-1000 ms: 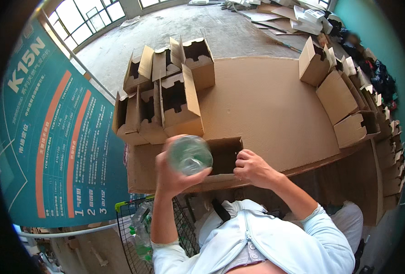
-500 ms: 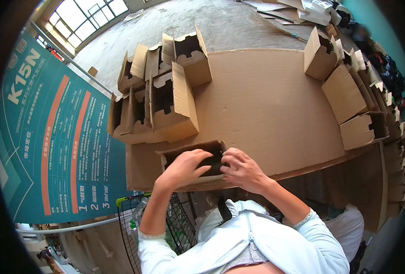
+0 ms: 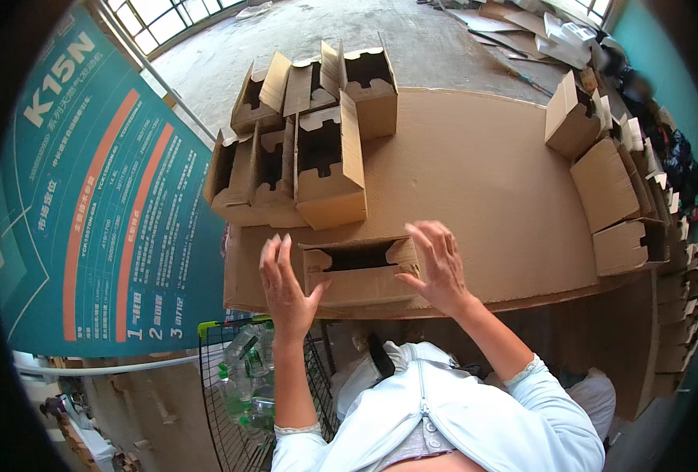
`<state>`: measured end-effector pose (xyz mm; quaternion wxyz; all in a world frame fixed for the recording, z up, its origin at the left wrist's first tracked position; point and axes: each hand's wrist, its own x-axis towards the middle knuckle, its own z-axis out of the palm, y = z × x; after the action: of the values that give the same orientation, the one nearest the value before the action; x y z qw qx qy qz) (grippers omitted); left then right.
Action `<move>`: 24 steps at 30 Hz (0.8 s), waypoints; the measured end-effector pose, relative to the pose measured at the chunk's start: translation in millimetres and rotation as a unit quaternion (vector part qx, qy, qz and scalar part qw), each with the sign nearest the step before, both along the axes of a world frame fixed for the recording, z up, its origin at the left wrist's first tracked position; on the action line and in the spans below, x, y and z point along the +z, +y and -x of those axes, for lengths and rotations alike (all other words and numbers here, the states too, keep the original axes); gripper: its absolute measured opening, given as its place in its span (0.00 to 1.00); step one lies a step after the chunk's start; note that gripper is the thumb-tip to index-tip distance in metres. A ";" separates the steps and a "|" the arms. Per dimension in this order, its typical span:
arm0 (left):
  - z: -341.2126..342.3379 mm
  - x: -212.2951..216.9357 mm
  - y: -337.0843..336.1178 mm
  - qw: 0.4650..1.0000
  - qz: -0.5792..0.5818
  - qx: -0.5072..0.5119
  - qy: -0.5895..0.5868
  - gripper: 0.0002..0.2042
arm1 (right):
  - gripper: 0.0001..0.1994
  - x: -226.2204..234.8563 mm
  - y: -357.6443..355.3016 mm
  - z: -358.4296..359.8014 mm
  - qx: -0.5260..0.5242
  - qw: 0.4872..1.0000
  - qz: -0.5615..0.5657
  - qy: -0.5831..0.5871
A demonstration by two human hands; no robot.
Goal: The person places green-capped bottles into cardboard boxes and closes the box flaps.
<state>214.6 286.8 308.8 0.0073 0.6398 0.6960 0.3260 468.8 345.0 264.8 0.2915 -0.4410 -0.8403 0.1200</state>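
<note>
Currently I have the left hand (image 3: 287,293) and right hand (image 3: 441,271) flanking an open cardboard box (image 3: 360,289), which lies between them by the near edge of the desk (image 3: 475,181), long axis running left to right; neither looks clearly nearer. Both are empty, fingers spread apart from thumbs; whether either thumb touches cardboard, I can't tell. Farther out, I see clustered boxes (image 3: 331,193) beyond, and a wire basket (image 3: 208,330) holding plastic bottles (image 3: 243,377) below left.

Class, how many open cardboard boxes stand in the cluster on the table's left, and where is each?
6, in two rows of three: far-left box, far-middle box, far-right box; near-left box, near-middle box, near-right box. None appears hidden.
</note>
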 end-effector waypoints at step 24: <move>84.4 -37.1 27.7 0.923 0.159 -0.304 0.175 0.47 | 0.56 -11.4 -9.5 74.7 0.041 0.970 0.088 -0.223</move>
<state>130.2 314.5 271.7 0.0857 0.8581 0.5005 0.0757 394.1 335.5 253.4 0.0520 -0.4458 -0.8876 0.1040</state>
